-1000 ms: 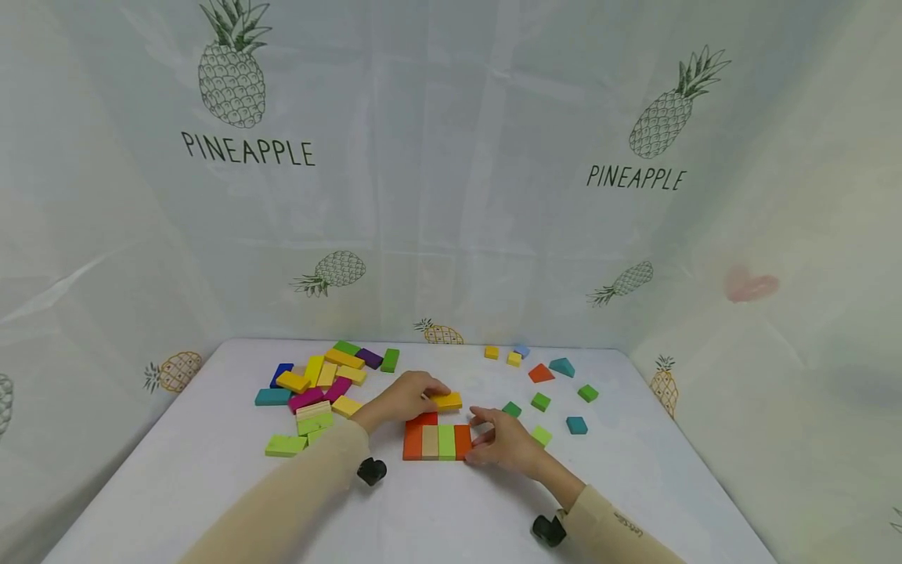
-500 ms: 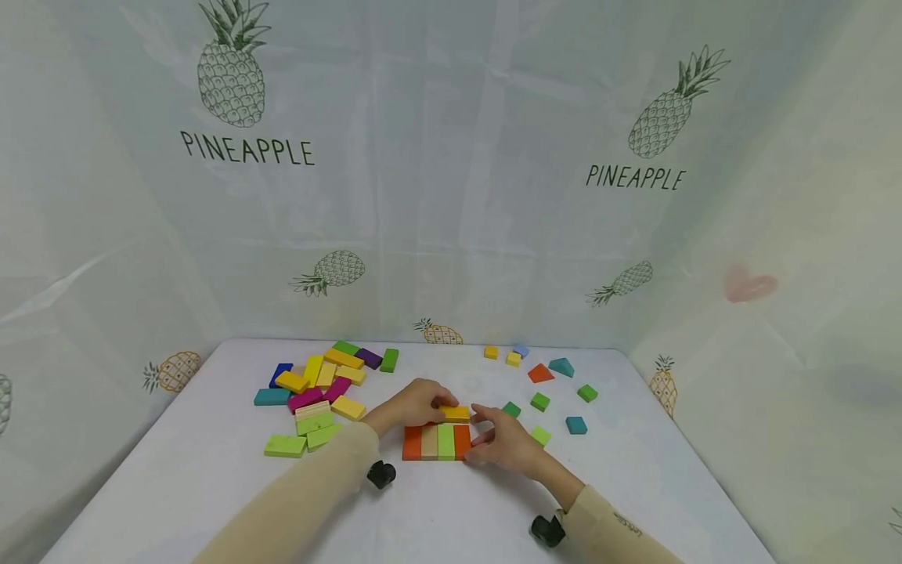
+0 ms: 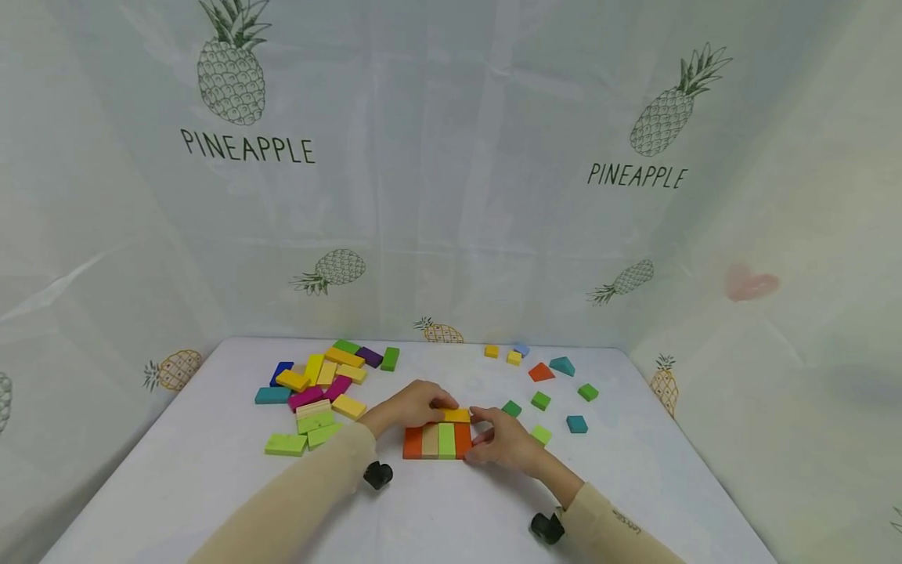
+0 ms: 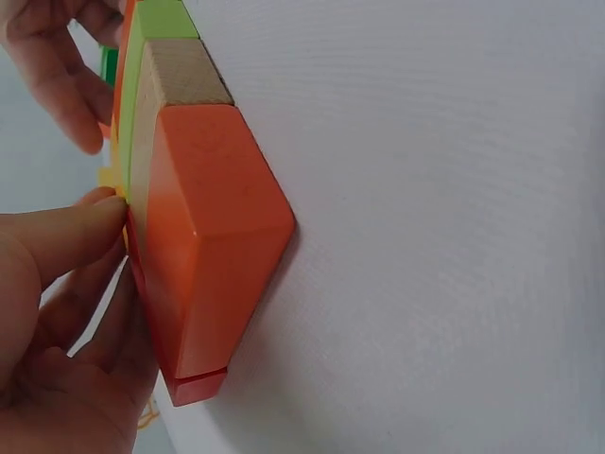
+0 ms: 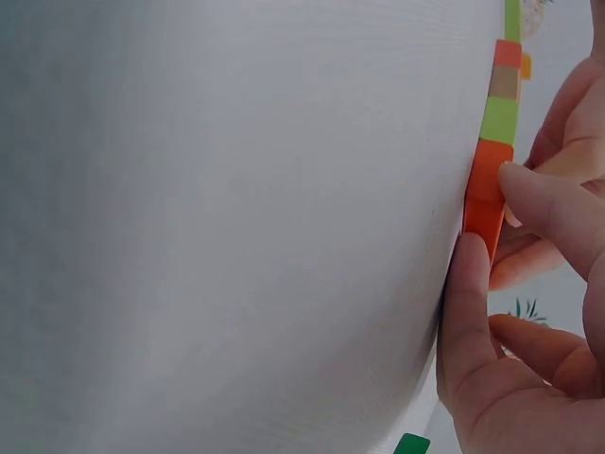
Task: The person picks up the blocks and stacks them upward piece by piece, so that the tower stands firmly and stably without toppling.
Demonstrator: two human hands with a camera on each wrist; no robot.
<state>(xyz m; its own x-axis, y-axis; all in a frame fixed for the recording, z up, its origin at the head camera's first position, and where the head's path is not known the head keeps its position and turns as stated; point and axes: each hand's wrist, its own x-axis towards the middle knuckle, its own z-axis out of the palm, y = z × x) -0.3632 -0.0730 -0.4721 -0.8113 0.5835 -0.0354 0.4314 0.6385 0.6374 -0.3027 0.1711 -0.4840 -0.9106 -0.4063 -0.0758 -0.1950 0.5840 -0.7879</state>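
In the head view, a row of upright-lying blocks has an orange block at its left end, then a natural wood block, a light green block and another orange block. Along the row's far side lies a yellow block, which my left hand pinches at its left part. A red block shows past the far edge of the row in the left wrist view, mostly behind the others. My right hand rests at the row's right end, its fingertips against the orange block.
Left of the row lies a loose pile of blocks, among them a magenta block and a teal block. Small pieces are scattered to the right, including a green block and a red triangle. A pineapple-print curtain stands behind the table.
My left hand has brought the yellow block rightward and nearer, down against the row's far edge. In the last half second it has hardly shifted. My right hand has stayed in place.
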